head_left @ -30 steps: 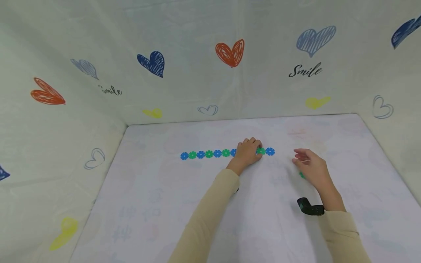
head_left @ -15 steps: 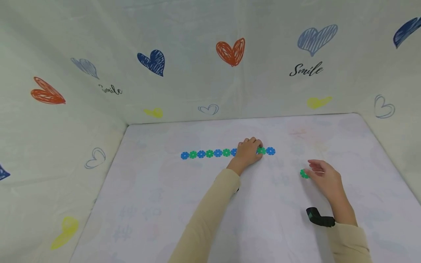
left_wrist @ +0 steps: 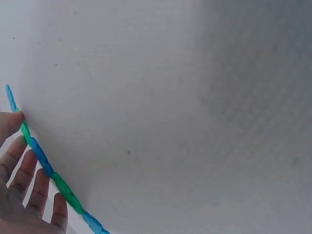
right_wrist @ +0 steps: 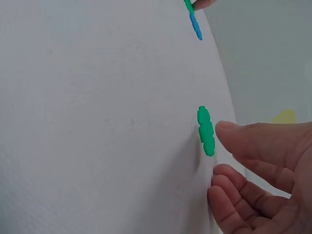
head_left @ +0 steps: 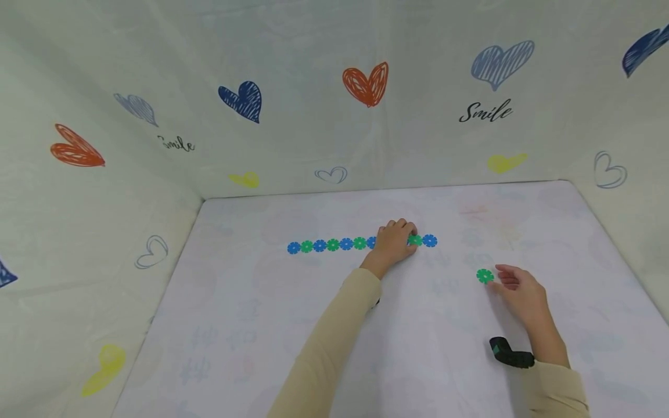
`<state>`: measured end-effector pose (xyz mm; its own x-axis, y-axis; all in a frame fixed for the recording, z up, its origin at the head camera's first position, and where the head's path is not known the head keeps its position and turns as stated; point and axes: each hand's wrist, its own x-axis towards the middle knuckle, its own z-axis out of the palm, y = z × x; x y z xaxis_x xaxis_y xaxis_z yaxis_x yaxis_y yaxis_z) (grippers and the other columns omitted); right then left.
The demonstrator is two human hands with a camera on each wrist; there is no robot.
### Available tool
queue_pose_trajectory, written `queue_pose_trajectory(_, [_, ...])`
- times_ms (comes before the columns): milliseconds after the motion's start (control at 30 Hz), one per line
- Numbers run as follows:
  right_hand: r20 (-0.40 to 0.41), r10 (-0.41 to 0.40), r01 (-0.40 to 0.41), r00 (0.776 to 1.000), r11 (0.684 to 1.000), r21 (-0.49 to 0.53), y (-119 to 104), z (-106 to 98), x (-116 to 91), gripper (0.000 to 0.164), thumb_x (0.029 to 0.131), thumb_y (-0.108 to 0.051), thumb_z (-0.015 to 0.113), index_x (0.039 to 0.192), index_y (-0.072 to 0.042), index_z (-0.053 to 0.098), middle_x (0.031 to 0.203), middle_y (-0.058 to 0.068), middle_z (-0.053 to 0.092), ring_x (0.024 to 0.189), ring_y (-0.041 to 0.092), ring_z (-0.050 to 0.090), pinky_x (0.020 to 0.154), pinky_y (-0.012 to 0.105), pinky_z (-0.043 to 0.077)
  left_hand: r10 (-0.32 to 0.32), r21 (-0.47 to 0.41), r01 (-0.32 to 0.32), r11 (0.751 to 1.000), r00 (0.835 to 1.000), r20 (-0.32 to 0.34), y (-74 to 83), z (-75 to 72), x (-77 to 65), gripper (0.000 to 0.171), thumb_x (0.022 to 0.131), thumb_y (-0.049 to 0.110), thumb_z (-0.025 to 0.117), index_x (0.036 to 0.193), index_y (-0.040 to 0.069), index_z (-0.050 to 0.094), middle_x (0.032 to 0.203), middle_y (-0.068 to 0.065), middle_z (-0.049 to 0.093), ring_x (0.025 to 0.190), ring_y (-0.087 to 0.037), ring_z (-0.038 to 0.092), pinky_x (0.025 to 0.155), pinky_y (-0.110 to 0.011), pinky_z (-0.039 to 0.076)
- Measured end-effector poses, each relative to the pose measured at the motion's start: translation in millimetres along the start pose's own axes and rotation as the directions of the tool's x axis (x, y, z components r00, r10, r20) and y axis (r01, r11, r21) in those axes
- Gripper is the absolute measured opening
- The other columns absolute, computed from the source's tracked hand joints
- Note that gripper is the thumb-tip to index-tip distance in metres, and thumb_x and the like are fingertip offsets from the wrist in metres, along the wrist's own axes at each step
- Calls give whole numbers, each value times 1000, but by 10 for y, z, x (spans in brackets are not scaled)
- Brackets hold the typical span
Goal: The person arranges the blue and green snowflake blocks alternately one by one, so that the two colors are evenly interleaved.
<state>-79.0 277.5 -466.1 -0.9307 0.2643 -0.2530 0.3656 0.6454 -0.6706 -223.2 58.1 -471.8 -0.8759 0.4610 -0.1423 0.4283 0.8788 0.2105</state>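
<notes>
Green and blue interlocking snowflake discs (head_left: 332, 244) form a straight row on the white tabletop. My left hand (head_left: 392, 241) lies across the right part of this row, hiding several discs. Its thumb and index finger curve around a green disc (head_left: 415, 240) near the row's right end, where a blue disc (head_left: 430, 240) sticks out past them. In the left wrist view the fingertips (left_wrist: 41, 175) line up along the discs' edge. A single green snowflake disc (head_left: 485, 276) lies off to the right. Beside it is my right hand (head_left: 522, 293), fingers loosely bent, thumb tip close to the disc, holding nothing.
White sheets printed with hearts and "Smile" rise behind and beside the tabletop (head_left: 251, 371). A black wrist camera (head_left: 509, 354) juts from the right wrist above the table.
My right hand has moved right and toward me, from beyond the loose green disc to its right side, uncovering it. The left hand and the row stay in place.
</notes>
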Motion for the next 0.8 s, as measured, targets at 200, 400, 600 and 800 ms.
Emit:
queue_pose_trajectory(200, [2, -29, 29, 1000, 999, -26, 87, 38, 31, 51, 88, -17, 62, 130, 6, 46, 115, 27, 46, 102, 38, 46, 83, 49, 43, 3, -2, -3, 1000, 1000, 7, -4, -8, -5, 33, 90, 39, 58, 119, 25, 54, 120, 7, 53, 110, -14, 47, 95, -34, 41])
queue_pose_trajectory(400, [-10, -47, 46, 999, 998, -51, 99, 71, 41, 48, 88, -16, 62, 128, 5, 48, 110, 25, 46, 98, 36, 45, 80, 46, 42, 0, -4, 0, 1000, 1000, 12, -3, -3, 7, 33, 90, 39, 58, 119, 25, 53, 120, 7, 53, 111, -14, 47, 95, -34, 41])
queue_pose_trajectory(600, [-28, -55, 53, 998, 996, -74, 105, 99, 66, 43, 88, -15, 61, 125, 4, 51, 107, 23, 47, 96, 33, 45, 76, 40, 41, -2, -4, 2, 1000, 1000, 5, -9, 13, 8, 33, 90, 39, 58, 119, 25, 54, 119, 7, 53, 111, -14, 47, 95, -34, 41])
queue_pose_trajectory(800, [-32, -53, 51, 998, 996, -79, 111, 111, 88, 41, 88, -14, 61, 123, 4, 52, 105, 21, 46, 95, 31, 44, 74, 34, 39, -2, 2, 2, 1000, 1000, -7, -16, 35, 10, 33, 90, 39, 59, 119, 25, 54, 119, 6, 53, 110, -14, 47, 95, -34, 41])
